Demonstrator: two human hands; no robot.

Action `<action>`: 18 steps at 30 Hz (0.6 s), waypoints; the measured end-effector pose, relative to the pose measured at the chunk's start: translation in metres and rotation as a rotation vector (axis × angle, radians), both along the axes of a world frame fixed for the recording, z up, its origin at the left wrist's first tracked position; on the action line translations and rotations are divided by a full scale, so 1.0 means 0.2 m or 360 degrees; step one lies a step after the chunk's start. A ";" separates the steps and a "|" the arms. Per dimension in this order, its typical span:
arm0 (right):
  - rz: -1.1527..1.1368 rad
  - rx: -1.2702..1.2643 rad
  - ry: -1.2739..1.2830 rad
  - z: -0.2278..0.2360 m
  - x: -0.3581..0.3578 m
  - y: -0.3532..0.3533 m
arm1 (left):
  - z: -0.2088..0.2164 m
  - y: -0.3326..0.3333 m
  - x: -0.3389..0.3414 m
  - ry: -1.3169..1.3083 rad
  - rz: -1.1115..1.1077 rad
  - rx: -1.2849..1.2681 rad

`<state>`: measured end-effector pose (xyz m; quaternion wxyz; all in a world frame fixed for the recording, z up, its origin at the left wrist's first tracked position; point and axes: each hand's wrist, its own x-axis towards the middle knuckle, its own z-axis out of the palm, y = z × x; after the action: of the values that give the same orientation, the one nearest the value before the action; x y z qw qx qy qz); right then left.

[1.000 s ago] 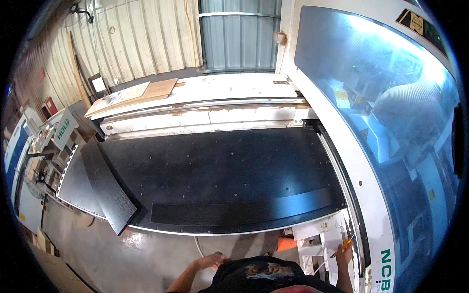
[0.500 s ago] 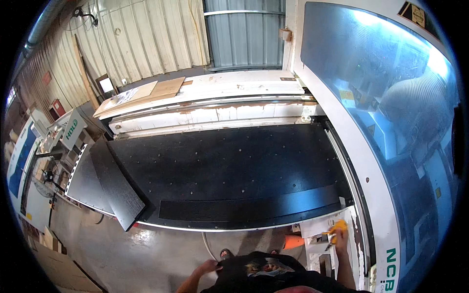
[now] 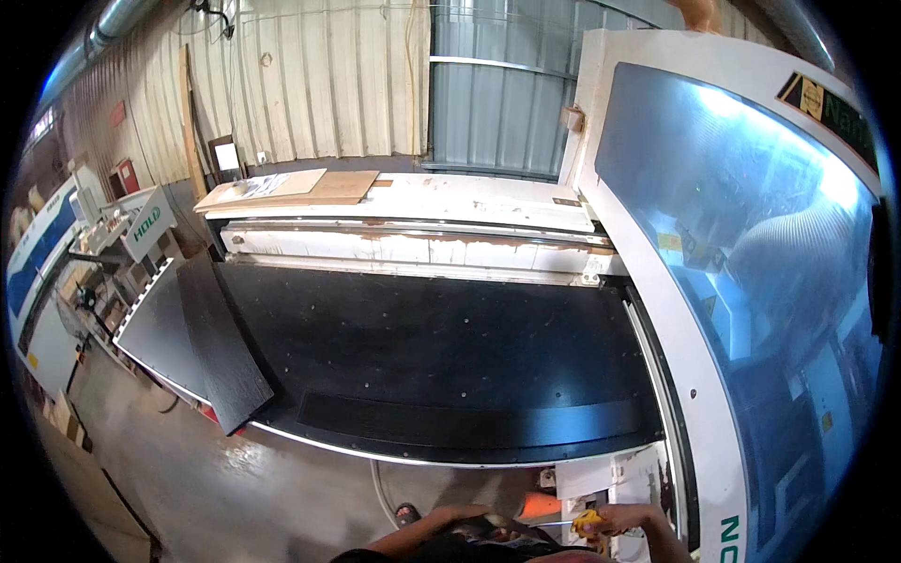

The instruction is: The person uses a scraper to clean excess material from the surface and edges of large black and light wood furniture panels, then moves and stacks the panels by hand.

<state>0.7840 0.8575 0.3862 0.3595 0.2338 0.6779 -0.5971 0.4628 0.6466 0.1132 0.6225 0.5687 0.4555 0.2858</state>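
Note:
My right hand [image 3: 615, 521] is closed around a yellow hand tool [image 3: 587, 524] at the lower right, in front of the machine bed. A thin, pale, straight piece [image 3: 552, 524] runs left from the tool toward my left hand [image 3: 477, 514]. That hand lies close to my body, its fingers dark and hard to make out. On the black machine bed [image 3: 404, 338], a long dark strip of board [image 3: 441, 422] lies along the near edge. Another dark board [image 3: 225, 347] rests slantwise at the left end, its near corner overhanging the edge.
A white machine housing with a blue window [image 3: 723, 235] rises at the right. Brown sheets [image 3: 328, 188] lie on the white ledge behind the bed. An orange cone [image 3: 539, 505] stands below the near edge. Another machine [image 3: 42, 263] is at far left.
My left hand has moved right, toward the yellow tool. My right hand has come lower and inward with the tool. The view has tilted up; the boards stay put on the bed.

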 end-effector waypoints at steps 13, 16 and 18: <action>-0.0094 0.0293 -0.0198 0.02 -0.10 -0.05 | 0.61 -0.01 0.05 -0.0199 -0.0183 -0.0108; -0.0231 0.0373 -0.0201 -0.23 -0.01 -0.03 | 0.68 -0.04 0.00 -0.0278 -0.0118 -0.0126; 0.0146 0.0597 -0.0456 -0.37 -0.04 -0.04 | 0.73 -0.08 -0.02 -0.0249 -0.0090 -0.0169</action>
<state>0.7755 0.8487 0.3118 0.4292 0.3477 0.7290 -0.4044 0.4591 0.6304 0.2597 0.6931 0.5235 0.4039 0.2871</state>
